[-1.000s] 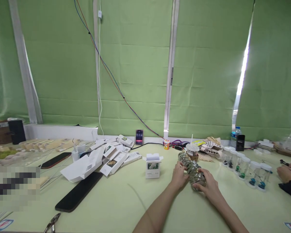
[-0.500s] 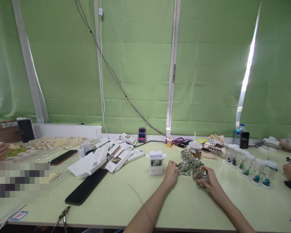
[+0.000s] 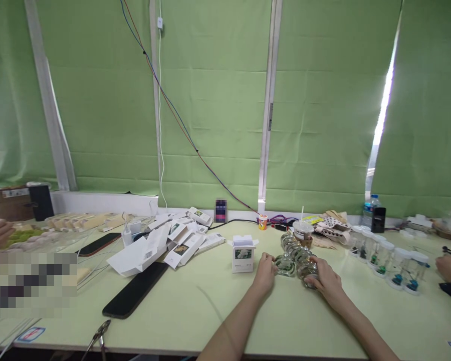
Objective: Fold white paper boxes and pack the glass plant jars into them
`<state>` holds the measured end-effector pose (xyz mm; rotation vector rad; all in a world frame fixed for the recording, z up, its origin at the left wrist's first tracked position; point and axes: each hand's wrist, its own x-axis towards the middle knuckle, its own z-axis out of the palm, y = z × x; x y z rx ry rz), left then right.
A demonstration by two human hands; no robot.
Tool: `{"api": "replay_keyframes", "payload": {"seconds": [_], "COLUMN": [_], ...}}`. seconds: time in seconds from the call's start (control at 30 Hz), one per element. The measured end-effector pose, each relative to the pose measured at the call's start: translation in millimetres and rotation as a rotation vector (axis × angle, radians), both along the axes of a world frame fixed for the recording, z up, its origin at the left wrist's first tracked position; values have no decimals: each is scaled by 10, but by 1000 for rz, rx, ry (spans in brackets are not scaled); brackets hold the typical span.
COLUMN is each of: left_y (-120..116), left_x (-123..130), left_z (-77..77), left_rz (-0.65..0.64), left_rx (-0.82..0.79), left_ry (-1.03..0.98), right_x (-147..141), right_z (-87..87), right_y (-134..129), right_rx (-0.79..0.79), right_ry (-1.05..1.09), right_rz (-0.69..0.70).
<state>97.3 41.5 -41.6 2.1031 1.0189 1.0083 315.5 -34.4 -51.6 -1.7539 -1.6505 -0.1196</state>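
Note:
Several round, clear glass-like pieces (image 3: 291, 245) lie in an overlapping row on the table; their exact kind is hard to make out. My left hand (image 3: 263, 276) has its fingers curled at the left edge of the nearest left piece (image 3: 285, 265). Around another clear piece (image 3: 307, 271) at the front right of the row, my right hand (image 3: 327, 281) is closed, thumb towards me. A small white box (image 3: 243, 255) with a green picture stands upright, its top flaps spread, just left of my left hand.
Flattened white cartons (image 3: 184, 245) are piled left of the box, beside a black slab (image 3: 135, 293) and pliers (image 3: 97, 336). A drink cup (image 3: 302, 231) stands behind the row. Lidded clear tubes (image 3: 398, 268) line the right. Other people's hands show at both sides.
My right hand and its clear piece have shifted slightly left and closer to the row. My left hand stays at the left piece. The whole view has moved a little.

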Motion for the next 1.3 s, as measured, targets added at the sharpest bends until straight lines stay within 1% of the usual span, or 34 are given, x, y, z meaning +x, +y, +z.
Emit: {"api": "replay_keyframes", "payload": {"seconds": [0.37, 0.57, 0.7, 0.8, 0.97, 1.03, 1.1, 1.17, 1.23, 1.3], "left_y": [-49, -65, -101, -191, -421, -505, -566, -600, -609, -601], "left_x": [-9, 3, -10, -72, -248, -296, -317, -318, -312, -307], "left_z": [38, 64, 66, 77, 130, 160, 186, 205, 212, 209], "left_rz": [-11, -118, -95, -112, -206, -258, -292, -294, -295, -303], "left_rx": [20, 88, 85, 75, 19, 15, 25, 38, 52, 61], "left_ry": [16, 1, 20, 26, 66, 71, 78, 100, 122, 126], "right_x": [8, -14, -66, -6, 296, 387, 412, 375, 304, 228], "right_z": [22, 59, 79, 61, -16, -56, -88, -107, -113, -112], "right_y": [29, 88, 103, 49, -122, -175, -208, -225, -240, -265], "right_rx": [-38, -48, -9, 78, 254, 233, 141, 67, 47, 37], "right_ry": [-116, -212, -228, -160, 95, 160, 241, 308, 303, 253], "right_rz": [-52, -86, -138, -132, -174, -148, -116, -119, -145, -164]}}
